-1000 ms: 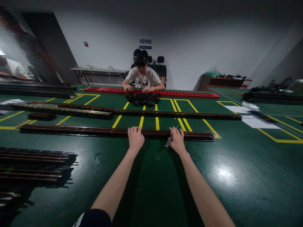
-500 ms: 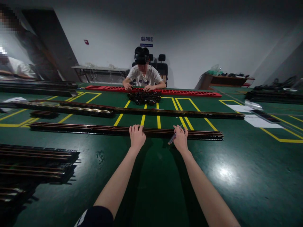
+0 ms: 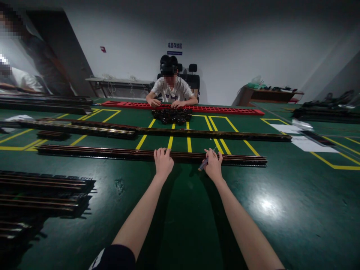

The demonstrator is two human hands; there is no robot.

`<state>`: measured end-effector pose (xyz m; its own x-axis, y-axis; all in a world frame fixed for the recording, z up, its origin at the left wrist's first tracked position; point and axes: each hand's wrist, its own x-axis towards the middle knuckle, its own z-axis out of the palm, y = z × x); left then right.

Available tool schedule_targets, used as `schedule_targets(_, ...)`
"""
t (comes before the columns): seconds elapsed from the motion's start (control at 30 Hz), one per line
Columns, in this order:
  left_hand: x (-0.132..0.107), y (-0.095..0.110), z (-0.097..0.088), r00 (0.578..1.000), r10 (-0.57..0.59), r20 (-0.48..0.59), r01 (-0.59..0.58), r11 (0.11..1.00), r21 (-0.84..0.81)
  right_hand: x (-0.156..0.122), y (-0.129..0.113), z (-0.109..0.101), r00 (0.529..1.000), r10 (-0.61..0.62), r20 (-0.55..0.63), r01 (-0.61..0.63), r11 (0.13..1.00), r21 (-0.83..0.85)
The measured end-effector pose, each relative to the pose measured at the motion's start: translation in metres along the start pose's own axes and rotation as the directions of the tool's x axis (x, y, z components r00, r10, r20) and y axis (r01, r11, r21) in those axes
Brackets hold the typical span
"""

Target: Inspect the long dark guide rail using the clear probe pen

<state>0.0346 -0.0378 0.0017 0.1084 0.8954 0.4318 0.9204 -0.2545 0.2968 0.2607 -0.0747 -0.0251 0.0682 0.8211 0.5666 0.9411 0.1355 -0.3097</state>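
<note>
A long bundle of dark strips (image 3: 98, 153) with copper-coloured edges lies crosswise before me on the green table. My left hand (image 3: 164, 161) is closed over its middle, fingers curled across the far edge. To the right, my right hand (image 3: 213, 163) rests at the same bundle, closed round a slim tool (image 3: 203, 164). The tool's greyish, see-through handle sticks out left of the hand, and a thin tip shows above the fingers. Its exact kind is too small to tell. The hands cover parts of the strips.
Farther strips (image 3: 213, 134) run parallel beyond the bundle; stacked strips (image 3: 42, 204) lie at near left. Opposite, a co-worker (image 3: 171, 90) handles a long red frame (image 3: 230, 110) behind a dark heap (image 3: 172, 116). Papers (image 3: 312, 145) and a dark flat device (image 3: 316, 138) lie right.
My right hand has shifted slightly left, and the tool's handle has tilted a little. My left hand keeps its place on the strips.
</note>
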Motion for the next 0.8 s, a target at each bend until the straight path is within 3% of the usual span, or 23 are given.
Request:
schedule_targets(0.2, 0.000, 0.000, -0.001, 1.000, -0.023, 0.009, 0.022, 1.000, 0.020, -0.001, 0.006, -0.004, 0.999, 0.021, -0.042, -0.021, 1.000, -0.005)
schedule_targets(0.4, 0.000, 0.001, -0.001, 1.000, -0.014, 0.021, 0.013, 1.000, 0.026, -0.004, -0.006, -0.012, 0.997, -0.001, -0.073, 0.001, 1.000, 0.003)
schedule_targets(0.67, 0.000, 0.001, -0.002, 1.000, -0.008, 0.015, 0.007, 1.000, 0.016, -0.003, -0.003, -0.011, 1.000, -0.008, 0.002, 0.008, 1.000, -0.012)
schedule_targets(0.8, 0.000, 0.001, -0.004, 1.000, -0.006, 0.028, 0.006, 1.000, 0.012, -0.004, -0.006, -0.012, 1.000, -0.006, -0.016, 0.006, 1.000, -0.008)
